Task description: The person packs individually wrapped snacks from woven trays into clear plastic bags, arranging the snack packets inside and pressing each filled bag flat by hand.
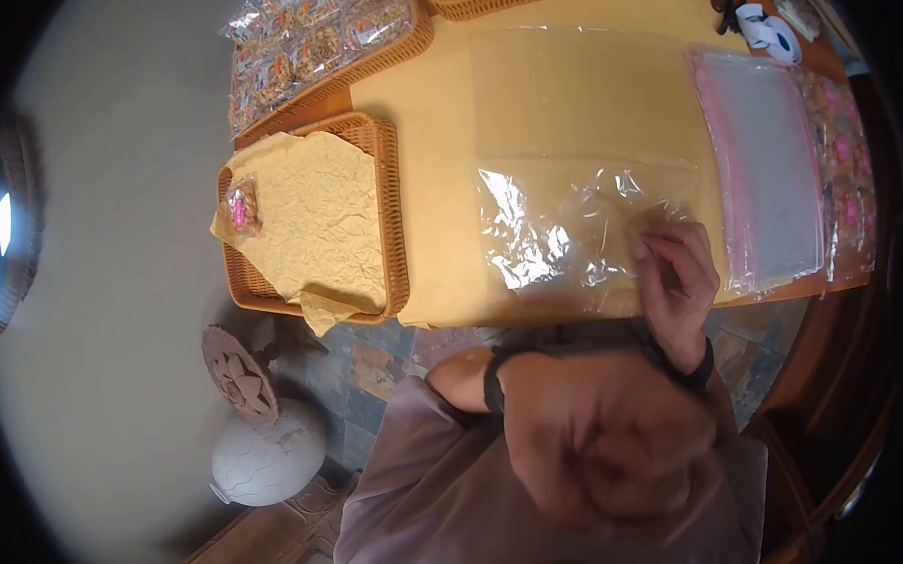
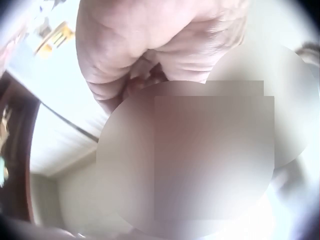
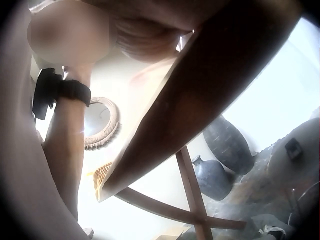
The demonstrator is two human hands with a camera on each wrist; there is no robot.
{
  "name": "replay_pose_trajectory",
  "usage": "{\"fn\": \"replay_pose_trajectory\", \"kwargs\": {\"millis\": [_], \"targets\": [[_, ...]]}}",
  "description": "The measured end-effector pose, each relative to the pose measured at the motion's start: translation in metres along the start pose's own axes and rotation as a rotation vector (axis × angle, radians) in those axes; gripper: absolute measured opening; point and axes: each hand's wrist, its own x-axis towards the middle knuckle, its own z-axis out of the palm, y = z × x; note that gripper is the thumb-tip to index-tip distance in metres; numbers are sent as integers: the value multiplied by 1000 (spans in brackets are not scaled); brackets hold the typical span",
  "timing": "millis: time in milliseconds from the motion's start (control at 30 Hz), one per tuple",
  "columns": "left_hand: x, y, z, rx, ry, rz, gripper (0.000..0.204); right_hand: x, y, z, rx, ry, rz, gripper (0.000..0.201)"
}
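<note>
A large clear plastic bag (image 1: pixel 533 225), crinkled and shiny toward the near side, lies flat on the yellow paper in the head view. My right hand (image 1: pixel 682 280) is over the bag's near right corner, its thumb and bent fingers pinching the film there. Raised off the table, my left hand (image 1: pixel 615 447) is close beneath the head camera and blurred, with curled fingers. In the left wrist view the palm of that left hand (image 2: pixel 155 35) shows its fingers folded in, and no object shows in it. Both wrists wear dark bands.
A wicker basket (image 1: pixel 394 220) lined with crumpled paper holds one small snack packet (image 1: pixel 241 207). Another basket (image 1: pixel 329 87) is full of packets. Flat clear bags with pink edges (image 1: pixel 764 164) lie at right beside pink-marked packets (image 1: pixel 845 166). A white tape roll (image 1: pixel 773 37) is beyond.
</note>
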Motion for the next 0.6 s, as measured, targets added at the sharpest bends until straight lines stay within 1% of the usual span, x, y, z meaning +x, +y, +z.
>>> {"fn": "replay_pose_trajectory", "kwargs": {"millis": [67,133,200,233,300,333,400,533,600], "targets": [[-2,8,3,74,432,266,35,1,-1,-3,-1,3,1,13],[-11,34,11,566,990,111,41,6,-6,-8,88,-2,2,13],[-31,47,-24,844,985,231,45,0,-1,-5,44,-1,2,13],[-37,54,-27,949,992,189,45,-1,0,-3,9,2,2,13],[-46,58,-28,948,1072,202,45,-1,-3,-2,7,6,21,12],[-48,58,-27,950,1071,200,45,-1,-4,-2,17,9,31,11],[-50,54,-24,993,1141,243,45,-2,-4,-3,26,8,45,10],[-54,50,-18,1014,1138,268,44,-2,-4,-2,29,16,37,9],[-53,48,-14,1054,1165,295,44,-3,-4,-1,38,22,46,9]]}}
